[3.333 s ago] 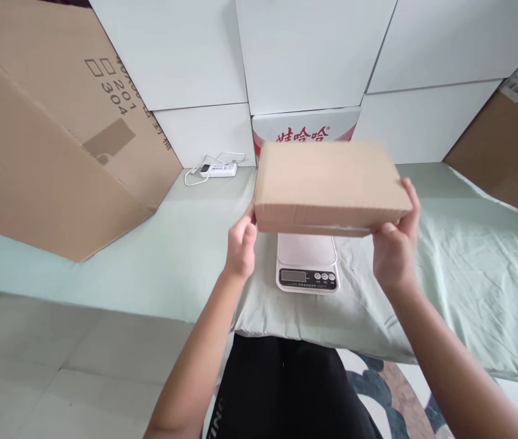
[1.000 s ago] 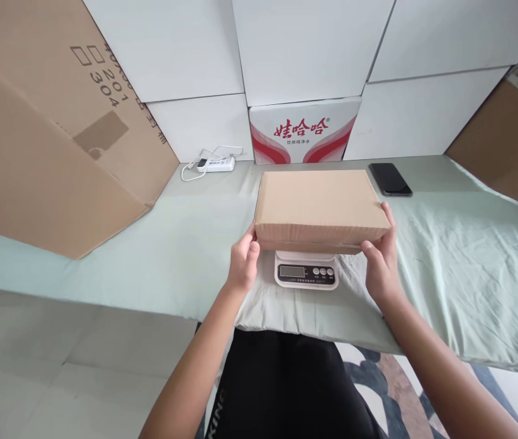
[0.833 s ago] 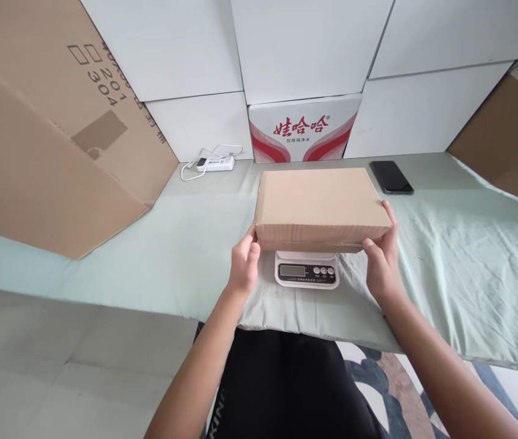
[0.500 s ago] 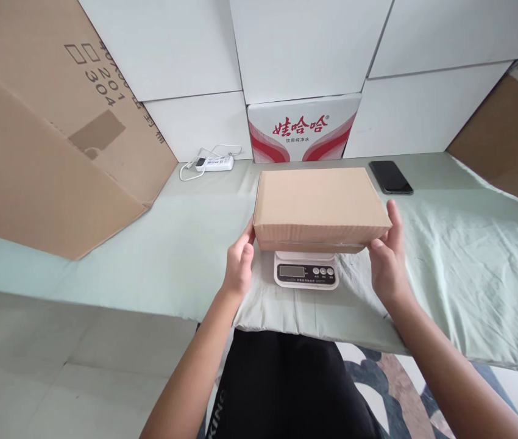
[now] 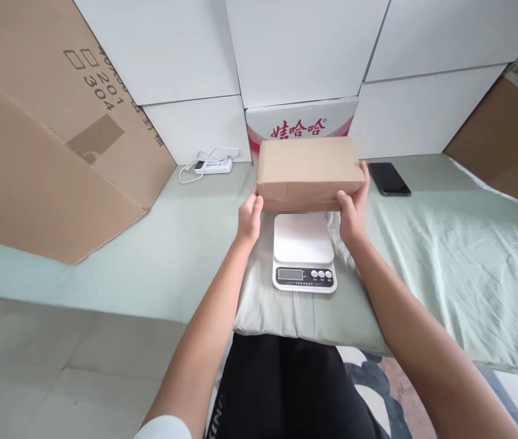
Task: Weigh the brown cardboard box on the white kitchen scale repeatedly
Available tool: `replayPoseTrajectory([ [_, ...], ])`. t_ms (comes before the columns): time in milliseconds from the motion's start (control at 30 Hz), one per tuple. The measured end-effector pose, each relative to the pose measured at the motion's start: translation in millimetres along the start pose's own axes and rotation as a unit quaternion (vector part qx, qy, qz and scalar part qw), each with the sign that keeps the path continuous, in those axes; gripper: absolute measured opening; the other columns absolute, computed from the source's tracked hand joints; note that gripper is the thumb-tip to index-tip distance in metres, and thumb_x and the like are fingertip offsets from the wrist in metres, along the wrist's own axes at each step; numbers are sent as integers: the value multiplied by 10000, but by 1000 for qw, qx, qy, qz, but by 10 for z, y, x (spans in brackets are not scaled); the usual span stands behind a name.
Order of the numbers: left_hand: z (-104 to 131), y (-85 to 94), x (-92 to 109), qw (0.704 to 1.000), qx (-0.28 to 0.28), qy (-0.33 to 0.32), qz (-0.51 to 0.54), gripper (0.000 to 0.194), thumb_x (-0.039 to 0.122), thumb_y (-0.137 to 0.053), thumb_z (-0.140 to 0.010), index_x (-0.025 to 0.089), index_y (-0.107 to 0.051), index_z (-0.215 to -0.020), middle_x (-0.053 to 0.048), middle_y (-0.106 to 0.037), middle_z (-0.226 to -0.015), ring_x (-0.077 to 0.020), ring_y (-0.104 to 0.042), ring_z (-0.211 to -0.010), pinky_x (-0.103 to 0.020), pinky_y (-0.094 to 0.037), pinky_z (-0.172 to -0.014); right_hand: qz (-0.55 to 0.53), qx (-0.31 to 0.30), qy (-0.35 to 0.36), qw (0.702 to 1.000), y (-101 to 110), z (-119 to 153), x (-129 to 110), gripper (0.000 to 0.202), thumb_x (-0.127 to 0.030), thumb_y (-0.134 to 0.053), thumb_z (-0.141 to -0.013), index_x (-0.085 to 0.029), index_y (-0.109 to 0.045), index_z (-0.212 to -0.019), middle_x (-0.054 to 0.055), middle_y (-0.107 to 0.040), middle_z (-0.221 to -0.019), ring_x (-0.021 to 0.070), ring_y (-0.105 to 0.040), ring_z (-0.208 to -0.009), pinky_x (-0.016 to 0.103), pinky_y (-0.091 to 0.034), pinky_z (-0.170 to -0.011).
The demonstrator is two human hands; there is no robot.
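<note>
A closed brown cardboard box is held between my two hands, just beyond the white kitchen scale. My left hand grips its near left corner, thumb on the front side. At the near right corner my right hand clasps it, thumb on the front and fingers along the side. The scale's plate is bare, and its small display, beside three round buttons, looks blank. The underside of the box is hidden.
Behind stand white boxes and a red-and-white printed carton. A black phone lies at right, a white power strip with a cable at left. Large cardboard flanks the left of the cloth-covered table.
Both hands have carried the brown box away from me, off the scale, whose plate now shows. The box now covers part of the printed carton.
</note>
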State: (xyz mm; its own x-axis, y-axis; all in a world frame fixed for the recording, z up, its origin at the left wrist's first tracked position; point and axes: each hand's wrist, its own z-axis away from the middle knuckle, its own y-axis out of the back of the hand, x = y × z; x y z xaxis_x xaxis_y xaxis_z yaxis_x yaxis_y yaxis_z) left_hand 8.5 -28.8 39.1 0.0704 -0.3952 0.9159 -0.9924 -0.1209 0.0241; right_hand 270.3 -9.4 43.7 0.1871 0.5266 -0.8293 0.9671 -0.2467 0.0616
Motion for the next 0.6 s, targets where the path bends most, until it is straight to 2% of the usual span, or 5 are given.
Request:
replayPoseTrajectory([
  [133,36,-18,-219,999,-6,30,11,891,904,-500,-954,215,-712,-1478,-151,-701,-1614,-368,-578,-1605,-527,-438,-1372,-15,-13,-29,999,-34,100,307,1000,-701,-647,-865,-348,-273,-1722,61,-367,-1838,349,-341,-1733,640,-219,-1472],
  [367,69,-5,-262,998,-4,58,9,889,871,-497,-964,185,-681,-1499,-173,-700,-1609,-359,-573,-1612,-519,-447,-1360,-6,-7,-51,999,17,69,328,909,-691,-647,-896,-349,-358,-1687,50,-432,-1804,323,-389,-1681,586,-241,-1475],
  [600,83,-27,-281,998,-11,66,0,869,869,-490,-969,204,-697,-1489,-160,-734,-1566,-357,-592,-1595,-521,-458,-1355,-3,-2,-48,999,-14,69,515,850,-584,-624,-882,-315,-384,-1651,99,-505,-1741,344,-481,-1638,677,-316,-1419],
])
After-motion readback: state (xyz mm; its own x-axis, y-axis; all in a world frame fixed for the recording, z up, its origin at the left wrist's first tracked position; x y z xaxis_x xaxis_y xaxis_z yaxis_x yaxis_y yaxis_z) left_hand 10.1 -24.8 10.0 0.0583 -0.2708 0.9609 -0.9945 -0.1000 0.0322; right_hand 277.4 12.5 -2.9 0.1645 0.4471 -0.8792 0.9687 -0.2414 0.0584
